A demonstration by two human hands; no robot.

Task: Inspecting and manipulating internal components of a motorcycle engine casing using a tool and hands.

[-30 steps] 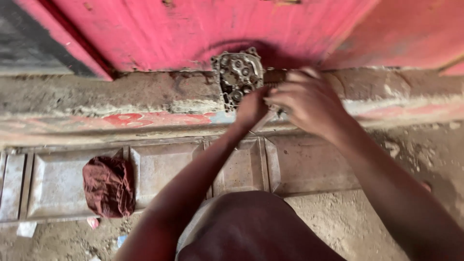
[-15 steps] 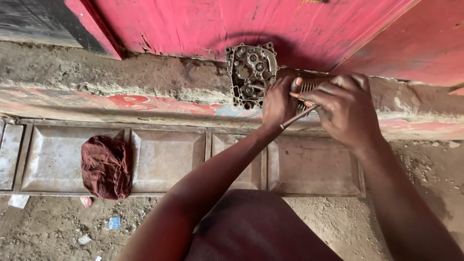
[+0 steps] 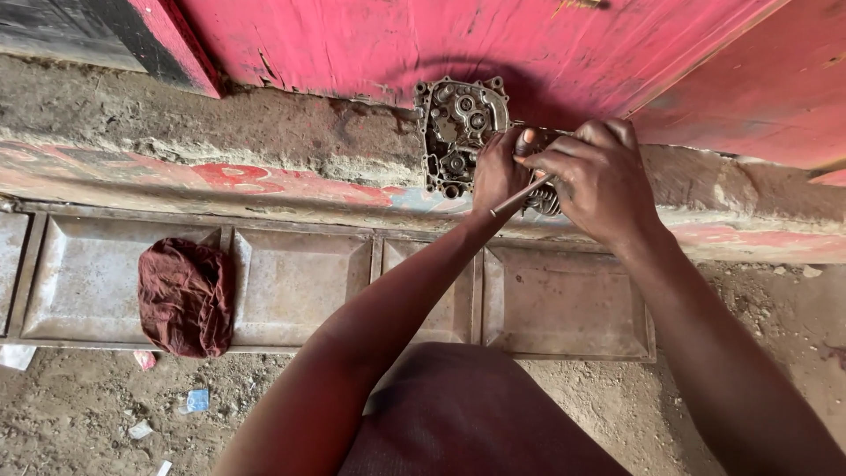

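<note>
The engine casing [image 3: 458,134] — a grimy metal cover studded with round bores and bolt holes — stood on edge on the concrete ledge [image 3: 264,141], leaning against the red painted panel [image 3: 370,40] behind it. The left hand [image 3: 498,167] was pressed to the casing's right side, fingers curled against its edge, steadying it. The right hand [image 3: 599,181] was closed around a thin metal rod [image 3: 520,196], perhaps a screwdriver or pick, whose free end slanted down and to the left; its working end was hidden between the two hands, so I could not tell what it touched. A finned dark part [image 3: 545,201] showed just below the knuckles, touching or close beside the casing. To do this well, I judged, the casing needed firm bracing against the panel so it would not rock, and the rod wanted short, controlled strokes — a slip would go straight into the steadying fingers. Below the ledge lay a row of recessed metal panels [image 3: 291,282], a crumpled maroon rag [image 3: 183,295] resting on one of them, well apart from the hands.
</note>
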